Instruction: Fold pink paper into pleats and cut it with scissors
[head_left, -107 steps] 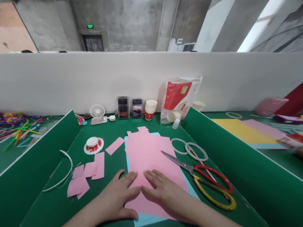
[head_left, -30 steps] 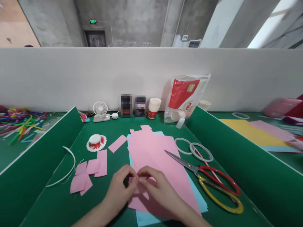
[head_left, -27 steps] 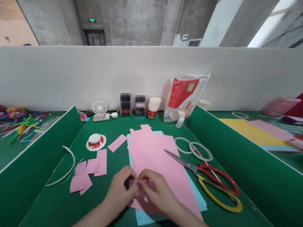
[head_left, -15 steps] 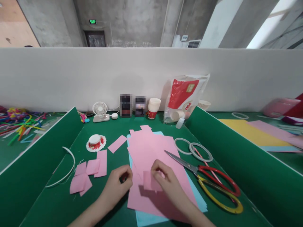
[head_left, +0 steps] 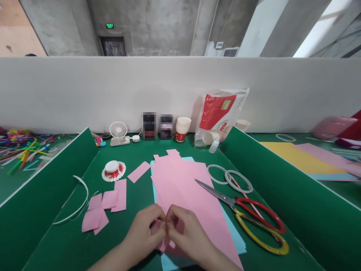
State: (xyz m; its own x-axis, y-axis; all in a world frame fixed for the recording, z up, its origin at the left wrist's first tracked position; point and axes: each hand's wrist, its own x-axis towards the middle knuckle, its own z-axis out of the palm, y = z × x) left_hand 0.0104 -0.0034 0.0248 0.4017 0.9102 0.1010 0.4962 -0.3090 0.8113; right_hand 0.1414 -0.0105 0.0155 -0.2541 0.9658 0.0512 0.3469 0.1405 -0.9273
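My left hand [head_left: 148,227] and my right hand [head_left: 184,229] meet at the fingertips, both closed in a pinch. Between them is a small pink paper piece [head_left: 163,246], mostly covered by my fingers. Under the hands lies a pink paper sheet [head_left: 194,192], on top of light blue sheets [head_left: 235,239]. To the right, large scissors [head_left: 232,203] with one red and one yellow handle rest partly on the sheet, blades slightly apart. Several small pink paper cuttings [head_left: 96,216] lie left of my hands.
Tape rings [head_left: 238,181] lie by the right green divider [head_left: 270,188]. At left are a small paper hat [head_left: 113,169] and a curved white strip [head_left: 84,195]. A fan [head_left: 118,131], paper cups [head_left: 182,130], a small bottle [head_left: 214,146] and a plastic bag [head_left: 220,114] stand at the back.
My right hand has moved left and nearer with the small pink paper piece. My left hand has shifted slightly right and nearer, and the fingertips now meet.
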